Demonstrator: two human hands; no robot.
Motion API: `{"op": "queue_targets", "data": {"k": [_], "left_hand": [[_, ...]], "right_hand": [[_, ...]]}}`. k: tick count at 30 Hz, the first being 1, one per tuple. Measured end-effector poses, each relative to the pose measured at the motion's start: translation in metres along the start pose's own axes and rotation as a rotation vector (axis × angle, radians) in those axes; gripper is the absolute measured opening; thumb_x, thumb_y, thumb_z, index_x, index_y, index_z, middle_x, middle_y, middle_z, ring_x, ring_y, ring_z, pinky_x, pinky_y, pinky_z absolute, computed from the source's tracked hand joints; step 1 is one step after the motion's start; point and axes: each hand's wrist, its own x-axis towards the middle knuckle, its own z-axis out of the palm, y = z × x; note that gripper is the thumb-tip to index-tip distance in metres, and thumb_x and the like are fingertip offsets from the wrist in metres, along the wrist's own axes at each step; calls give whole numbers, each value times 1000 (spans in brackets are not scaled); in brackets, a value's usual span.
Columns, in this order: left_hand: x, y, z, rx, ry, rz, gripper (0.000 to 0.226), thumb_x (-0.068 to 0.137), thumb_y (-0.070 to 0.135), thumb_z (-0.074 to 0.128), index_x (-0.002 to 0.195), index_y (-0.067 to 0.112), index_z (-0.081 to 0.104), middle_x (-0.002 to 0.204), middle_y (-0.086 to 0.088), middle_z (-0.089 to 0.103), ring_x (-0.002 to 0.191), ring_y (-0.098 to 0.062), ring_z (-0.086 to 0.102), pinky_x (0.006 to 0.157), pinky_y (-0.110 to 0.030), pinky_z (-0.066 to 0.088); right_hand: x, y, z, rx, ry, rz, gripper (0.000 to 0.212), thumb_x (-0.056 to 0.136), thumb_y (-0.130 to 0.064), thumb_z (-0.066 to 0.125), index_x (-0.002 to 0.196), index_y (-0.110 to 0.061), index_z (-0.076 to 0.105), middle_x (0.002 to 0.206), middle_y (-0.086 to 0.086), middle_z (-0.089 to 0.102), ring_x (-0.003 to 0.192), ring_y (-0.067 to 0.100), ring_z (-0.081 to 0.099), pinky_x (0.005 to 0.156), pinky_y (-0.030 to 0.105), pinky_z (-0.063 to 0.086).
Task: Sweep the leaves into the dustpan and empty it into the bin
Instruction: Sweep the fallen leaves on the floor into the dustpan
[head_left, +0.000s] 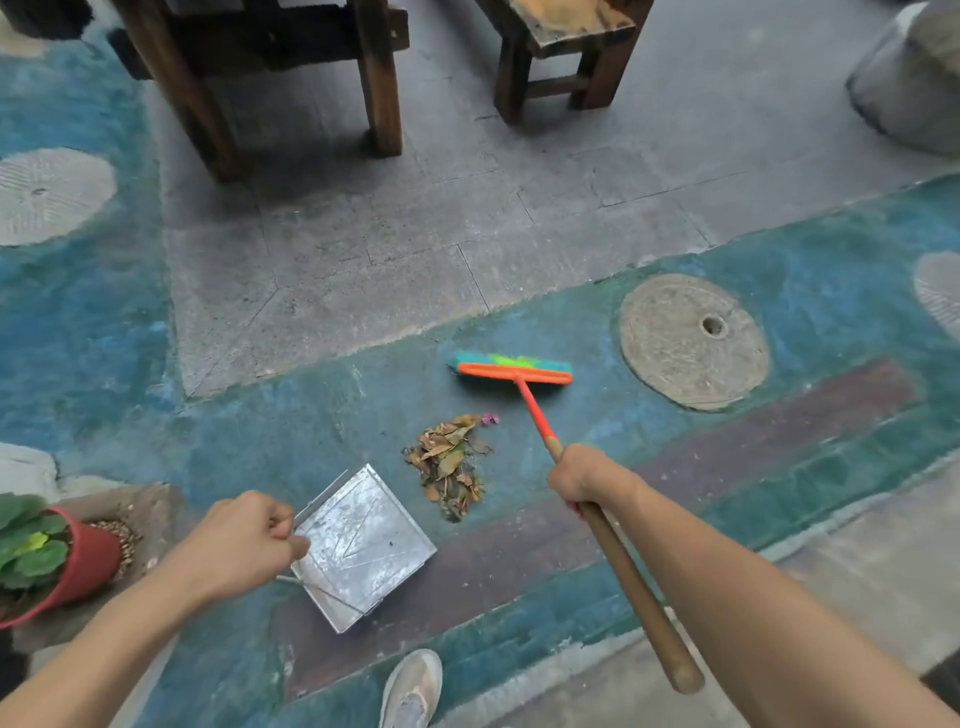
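A small pile of dry brown leaves (449, 462) lies on the blue painted floor. A square metal dustpan (363, 540) rests flat just left of and below the pile, its open edge toward the leaves. My left hand (244, 540) is closed on the dustpan's thin wire handle at its left corner. My right hand (587, 480) grips the wooden handle of a broom (631, 577). The broom's orange head with teal and green bristles (511, 370) sits on the floor beyond the pile, apart from it. No bin is in view.
A red pot with a green plant (62, 561) stands at the left edge. Wooden table legs (382, 78) and a stool (561, 57) stand beyond. A round stone disc (693, 340) is set in the floor at right. My shoe (413, 688) is below the dustpan.
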Motion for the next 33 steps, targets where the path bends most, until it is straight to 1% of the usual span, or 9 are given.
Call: {"op": "queue_targets", "data": {"k": [4,7,9,15,19,21,24,29,33], "left_hand": [[17,-3,23,60,33,17,50,70,19,72,55,13,24,47,-1,21,56,-21,18,46,-29,27],[34,-10,18,57,97,15,52,72,24,76,49,13,30,39,-1,29,47,-24,27,49,-23,34],[35,-13,16,48,156,-7,51,73,32,77,47,12,39,36,0,39,43,-22,41,47,-21,35],[8,-32,27,-131,377,-229,61,71,65,67,47,11,53,37,4,55,47,-20,59,54,-30,42],[-9,-38,44,-130,375,-182,69,64,87,50,58,18,55,37,2,51,45,-20,55,58,-26,49],[-17,-41,47,-152,364,-140,70,62,90,48,64,21,56,40,3,51,43,-17,53,56,-19,47],[-34,-51,47,-212,354,-82,66,63,86,54,70,20,58,44,3,53,38,-7,41,49,-14,38],[-55,-57,52,-146,291,-35,50,70,61,72,69,15,53,52,-1,52,43,-6,33,48,-13,34],[-57,-43,63,-257,338,-60,43,70,47,80,67,16,50,46,2,47,42,-4,33,48,-15,35]], "right_hand": [[-4,-8,20,84,22,-17,50,86,-8,37,135,-5,49,81,13,70,49,22,62,47,31,56],[-3,-11,33,101,26,-1,49,89,-9,38,138,-7,46,91,16,71,54,23,64,45,31,54],[-5,-10,43,79,29,37,52,90,-9,39,141,-10,42,97,17,70,70,27,69,51,33,57],[-16,-5,61,69,115,77,52,89,-15,41,142,-16,41,92,13,61,86,31,69,59,38,61],[-21,-9,60,81,106,98,56,89,-13,41,145,-19,38,84,8,51,75,26,67,36,27,48],[-23,-11,58,90,105,105,58,89,-11,42,146,-19,36,86,8,51,78,26,66,39,28,48],[-24,-13,55,99,86,98,62,88,-10,42,149,-19,31,94,11,52,86,28,66,45,31,53],[-20,-10,53,77,85,65,67,87,-11,40,151,-22,27,100,13,58,91,31,67,74,41,61],[-18,-6,54,41,96,58,65,86,-9,37,150,-20,30,85,8,54,86,29,68,69,38,61]]}}
